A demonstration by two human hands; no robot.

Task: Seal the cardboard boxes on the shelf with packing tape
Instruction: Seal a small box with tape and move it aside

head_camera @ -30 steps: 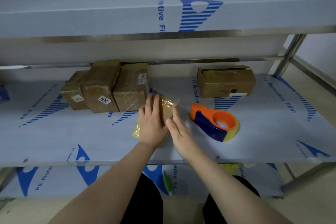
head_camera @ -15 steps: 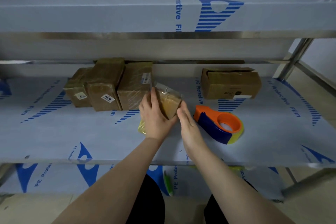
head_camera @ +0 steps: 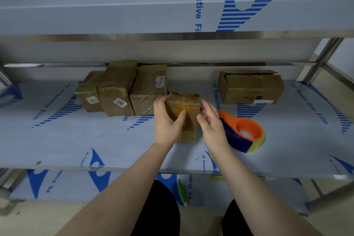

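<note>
Brown cardboard under glossy tape marks the three finished boxes (head_camera: 116, 90), which stand together at the left rear of the shelf (head_camera: 76, 140). Just right of them, the left hand (head_camera: 166, 120) and the right hand (head_camera: 212, 126) flank a fourth, small box (head_camera: 183, 109). It appears to rest on its lower end on the shelf, and tape bands cross its faces. The step in hand is probably pressing down or checking this tape, late in sealing this box. Further right, the orange-and-blue tape dispenser (head_camera: 243, 132) lies unheld on the shelf, just beside the right hand. At the right rear a larger box (head_camera: 251, 88) sits with its top flap raised and no sealing strip to be seen across it. The next move likely calls for setting the small box with the finished group. The raised flap would then need closing before the dispenser is taken to it.

Hand pose: the left hand grasps the small box from its left side, fingers over the upper left edge and thumb laid across the near face. The right hand is released, its fingers loosely curved at the box's right edge. Whether its blurred fingertips touch the cardboard cannot be told. Both forearms reach in over the shelf's front lip.
</note>
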